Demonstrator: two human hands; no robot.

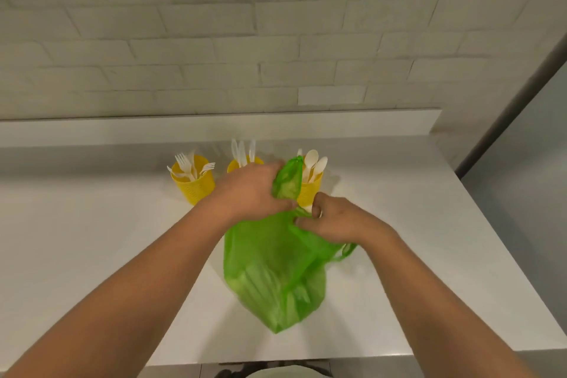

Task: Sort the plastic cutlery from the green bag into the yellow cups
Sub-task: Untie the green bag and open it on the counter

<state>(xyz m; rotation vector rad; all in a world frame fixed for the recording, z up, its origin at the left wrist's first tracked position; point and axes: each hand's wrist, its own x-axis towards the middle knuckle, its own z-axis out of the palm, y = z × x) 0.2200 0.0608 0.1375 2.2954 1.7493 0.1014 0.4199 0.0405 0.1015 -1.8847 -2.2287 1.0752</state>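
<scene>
Here the green bag (273,270) lies on the white counter (92,239), just in front of three yellow cups (193,181) already holding forks, knives and spoons. The left hand (248,190) bunches the bag's upper edge; the right hand (334,219) pinches its mouth. Next likely comes opening it and reaching inside. Bare counter flanks the bag on both sides; the near edge lies close behind it.

Thin translucent green plastic bag (270,267), crinkled and slightly glossy, three yellow plastic cups (193,186) with textured perforated walls, white plastic cutlery (313,163), smooth matt white countertop (92,224), matt painted brick wall (214,24).
</scene>
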